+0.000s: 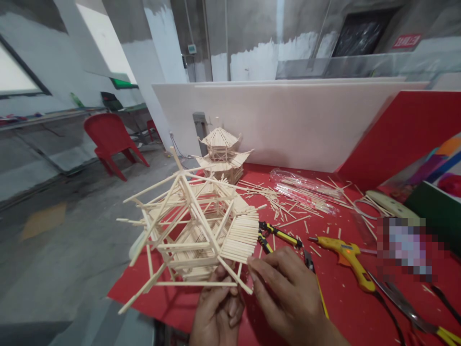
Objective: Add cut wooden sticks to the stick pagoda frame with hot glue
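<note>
A pavilion model [190, 216] built of thin wooden sticks is held up, tilted, above the red tabletop. My left hand [219, 305] grips its frame from below at the near edge, with the fingers partly hidden behind the beams. On the right side, one roof panel [240, 235] is covered with close-set sticks, while bare beams show on the near and left sides. My right hand [288, 288] is closed in a pinch at this panel's lower right corner, on the end of a wooden stick [234, 257]; the fingertips hide part of it.
A finished-looking stick pagoda [220, 154] stands behind. Loose sticks [266, 192] and a plastic bag of sticks [306, 190] lie to its right. Yellow-black pliers [283, 234], a yellow glue gun [342, 250] and scissors [406, 305] rest on the red tabletop [334, 307]. White boards [288, 125] stand behind.
</note>
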